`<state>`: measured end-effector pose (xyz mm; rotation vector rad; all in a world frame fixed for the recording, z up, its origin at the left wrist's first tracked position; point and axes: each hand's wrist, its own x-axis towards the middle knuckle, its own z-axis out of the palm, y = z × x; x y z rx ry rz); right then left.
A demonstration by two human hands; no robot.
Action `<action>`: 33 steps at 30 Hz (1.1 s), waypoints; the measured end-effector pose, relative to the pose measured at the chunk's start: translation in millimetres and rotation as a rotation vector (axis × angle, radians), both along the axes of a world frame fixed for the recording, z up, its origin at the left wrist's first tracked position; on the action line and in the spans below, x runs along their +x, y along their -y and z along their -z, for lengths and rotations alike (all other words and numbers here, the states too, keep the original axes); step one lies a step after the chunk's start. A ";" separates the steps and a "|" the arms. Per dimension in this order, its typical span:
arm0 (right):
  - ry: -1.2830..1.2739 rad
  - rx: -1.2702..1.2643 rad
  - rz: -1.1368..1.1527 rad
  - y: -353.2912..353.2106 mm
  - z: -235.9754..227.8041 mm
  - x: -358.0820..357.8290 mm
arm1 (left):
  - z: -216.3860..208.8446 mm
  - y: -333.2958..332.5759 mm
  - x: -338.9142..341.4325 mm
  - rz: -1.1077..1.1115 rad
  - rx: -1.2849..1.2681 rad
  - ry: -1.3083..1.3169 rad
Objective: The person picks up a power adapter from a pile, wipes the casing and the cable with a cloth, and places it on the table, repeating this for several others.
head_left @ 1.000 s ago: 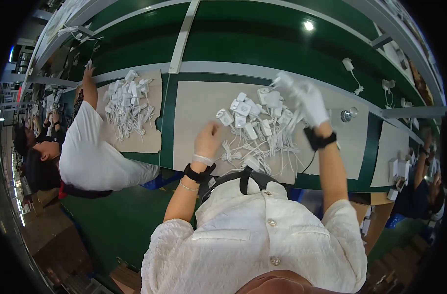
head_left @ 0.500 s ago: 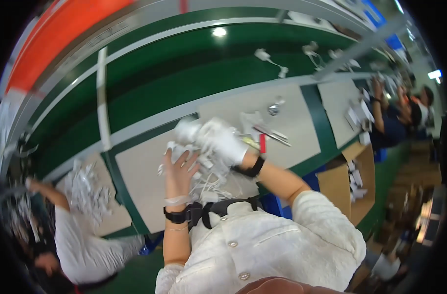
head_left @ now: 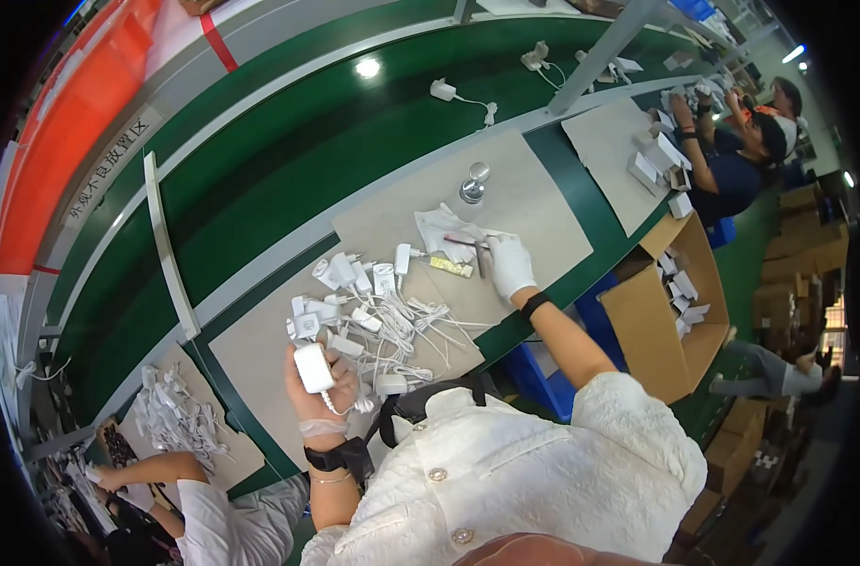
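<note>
A white, rounded-square plastic adapter (head_left: 313,368) was gripped in the left hand (head_left: 309,404) near white corded adapters (head_left: 384,280); whether slim, dark rods (head_left: 461,241) were gripped by the white-gloved right hand (head_left: 512,267) was unclear.

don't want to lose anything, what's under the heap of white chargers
The heap rests on beige board, which shows around its edges. Whatever lies directly beneath the chargers and tangled cables is covered, so I can't tell.
</note>
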<state>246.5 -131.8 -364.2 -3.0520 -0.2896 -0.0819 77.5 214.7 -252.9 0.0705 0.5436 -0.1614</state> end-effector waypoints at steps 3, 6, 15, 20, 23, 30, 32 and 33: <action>-0.116 -0.158 -0.214 8.1 -5.2 8.8 | -4.0 2.6 1.0 0.032 -0.054 0.028; -0.029 -0.084 -0.290 -0.1 -40.9 1.6 | -6.7 2.9 -0.5 0.040 -0.024 -0.059; -0.206 0.306 -0.091 -27.3 -95.7 15.3 | -7.6 7.5 -4.6 -0.024 -0.051 -0.020; -0.335 0.925 0.027 -47.2 -127.0 7.3 | -40.8 13.4 -0.4 -0.032 0.048 -0.102; -0.109 0.788 -0.606 -97.6 -164.3 -36.3 | -39.4 9.6 -6.7 -0.063 0.057 -0.117; -0.585 0.306 -0.994 -149.3 -210.9 -98.2 | -43.1 8.9 -17.0 -0.073 0.130 -0.177; -0.658 0.159 -0.995 -151.2 -206.1 -96.3 | -44.1 9.6 -19.4 -0.082 0.131 -0.218; -0.599 0.240 -0.964 -148.9 -195.7 -94.7 | -45.6 10.0 -22.4 -0.082 0.130 -0.215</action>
